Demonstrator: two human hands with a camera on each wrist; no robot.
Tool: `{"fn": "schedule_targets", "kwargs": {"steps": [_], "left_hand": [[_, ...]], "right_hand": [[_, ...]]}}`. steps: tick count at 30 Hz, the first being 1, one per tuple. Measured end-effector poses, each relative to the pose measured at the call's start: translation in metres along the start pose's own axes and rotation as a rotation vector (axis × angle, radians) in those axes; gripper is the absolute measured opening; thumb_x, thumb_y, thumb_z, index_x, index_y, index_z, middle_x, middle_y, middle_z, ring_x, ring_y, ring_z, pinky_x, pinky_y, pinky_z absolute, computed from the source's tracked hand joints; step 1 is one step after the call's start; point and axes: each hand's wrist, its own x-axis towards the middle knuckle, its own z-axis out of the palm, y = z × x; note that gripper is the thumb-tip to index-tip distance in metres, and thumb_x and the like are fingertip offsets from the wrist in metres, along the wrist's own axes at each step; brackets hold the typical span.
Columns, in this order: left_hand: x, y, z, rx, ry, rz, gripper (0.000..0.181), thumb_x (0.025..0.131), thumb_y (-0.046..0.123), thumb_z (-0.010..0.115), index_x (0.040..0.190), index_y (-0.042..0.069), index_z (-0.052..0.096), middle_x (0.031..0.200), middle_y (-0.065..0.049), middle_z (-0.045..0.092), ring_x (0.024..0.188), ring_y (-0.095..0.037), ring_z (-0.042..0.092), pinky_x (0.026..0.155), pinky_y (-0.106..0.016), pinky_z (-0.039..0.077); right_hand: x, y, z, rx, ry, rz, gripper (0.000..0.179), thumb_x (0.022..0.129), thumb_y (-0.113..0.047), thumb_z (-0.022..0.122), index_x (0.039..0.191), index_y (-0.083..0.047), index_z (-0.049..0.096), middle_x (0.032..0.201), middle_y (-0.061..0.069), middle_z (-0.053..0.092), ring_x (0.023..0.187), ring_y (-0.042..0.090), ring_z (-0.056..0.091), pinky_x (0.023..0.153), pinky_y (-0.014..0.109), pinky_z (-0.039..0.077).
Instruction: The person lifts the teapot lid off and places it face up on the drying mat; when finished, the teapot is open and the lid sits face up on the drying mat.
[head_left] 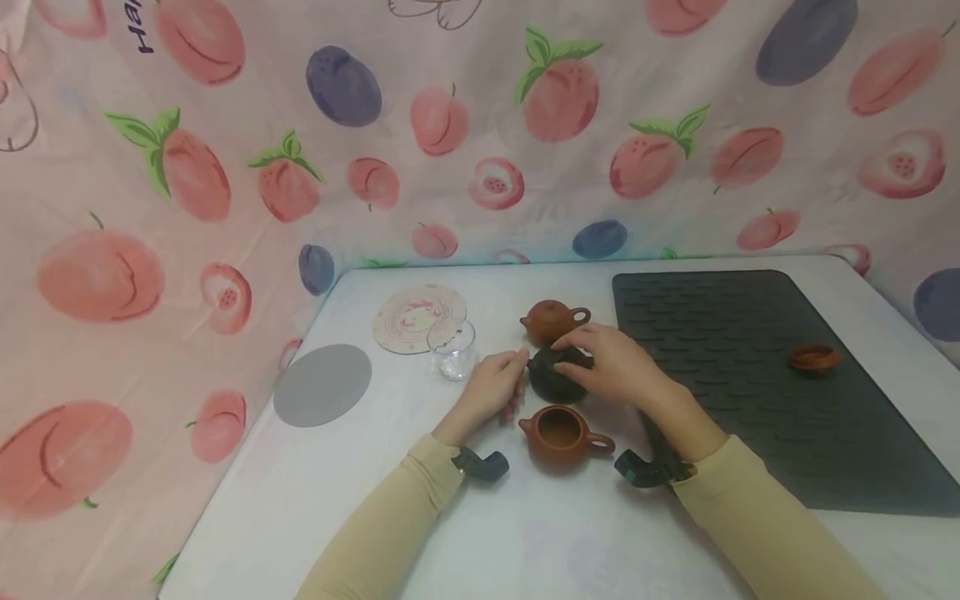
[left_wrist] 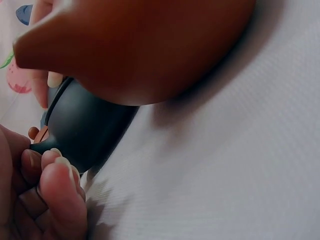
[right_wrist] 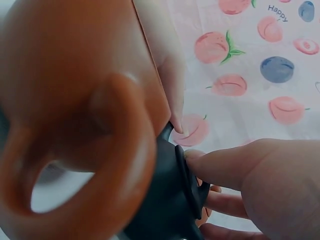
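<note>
On the white desk [head_left: 540,533], the round black clay-like teapot [head_left: 551,385] stands between two reddish-brown clay teapots [head_left: 551,454]. The right hand [head_left: 615,360] grips the black pot's disc-shaped lid [right_wrist: 183,172] by its rim, perhaps for control; the left hand [head_left: 491,383] pinches the spout [left_wrist: 44,145], likely to steady it.

The left arm [head_left: 386,517] and right arm [head_left: 765,525] slanted inward from the tabletop's [head_left: 300,500] near side, converging. The left hand [head_left: 491,385] had curled fingers, thumb uppermost; the right hand [head_left: 618,362] arched downward, thumb apart from its fingers.
</note>
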Motion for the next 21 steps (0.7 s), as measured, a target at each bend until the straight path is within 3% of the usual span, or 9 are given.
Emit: {"fn": "schedule_targets", "kwargs": {"steps": [14,21], "left_hand": [[-0.0008,-0.0008,-0.0007,0.002,0.001,-0.017,0.053,0.109,0.046,0.043,0.078,0.006,0.058,0.058,-0.007,0.056,0.04,-0.018,0.053,0.038,-0.028,0.047],[-0.0004,-0.0021,0.0009,0.004,-0.005,-0.01,0.053,0.109,0.047,0.043,0.078,0.006,0.058,0.058,-0.007,0.056,0.04,-0.019,0.054,0.039,-0.03,0.048]], "right_hand": [[0.001,0.0013,0.0014,-0.031,0.044,-0.05,0.027,0.097,-0.024,0.074,0.122,-0.015,0.076,0.12,0.01,0.069,0.113,0.032,0.064,0.096,0.055,0.052],[-0.0006,0.0021,0.0014,-0.032,0.044,-0.029,0.027,0.096,-0.026,0.076,0.121,-0.015,0.076,0.12,0.01,0.068,0.113,0.032,0.064,0.097,0.055,0.052]]}}
